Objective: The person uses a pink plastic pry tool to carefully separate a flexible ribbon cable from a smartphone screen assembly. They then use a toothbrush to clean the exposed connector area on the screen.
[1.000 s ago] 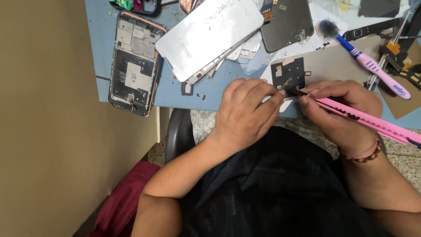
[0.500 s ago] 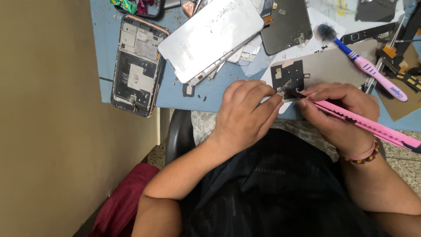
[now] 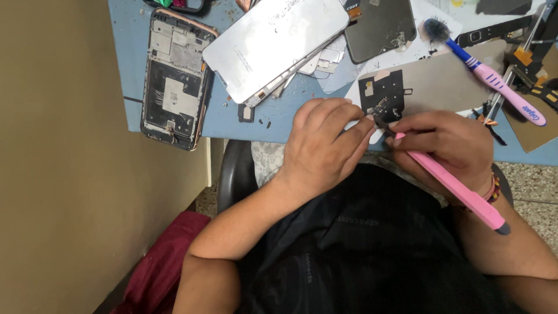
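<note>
Left hand (image 3: 322,148) sits at the near edge of the blue counter (image 3: 279,116), fingers curled and pressed down beside a small dark circuit part (image 3: 383,99) that lies on a grey sheet (image 3: 447,81); fingertips touch the part's lower left corner. Can't tell if anything is pinched under them, grip looks pressed together. Right hand (image 3: 444,145) has its grip pinched on a pink tool (image 3: 447,183), long pink handle running back over the wrist to a dark cap, dark tip touching the bottom edge of the circuit part, just beside the left fingertips. Beaded bracelet (image 3: 494,189) on the right wrist.

Around it: stripped phone frame (image 3: 174,78) at the counter's left edge, silver back panel (image 3: 276,40) lying tilted over loose parts, dark screen panel (image 3: 381,26) behind the grey sheet, pink toothbrush (image 3: 494,78) with blue neck to the right, well apart from both hands
</note>
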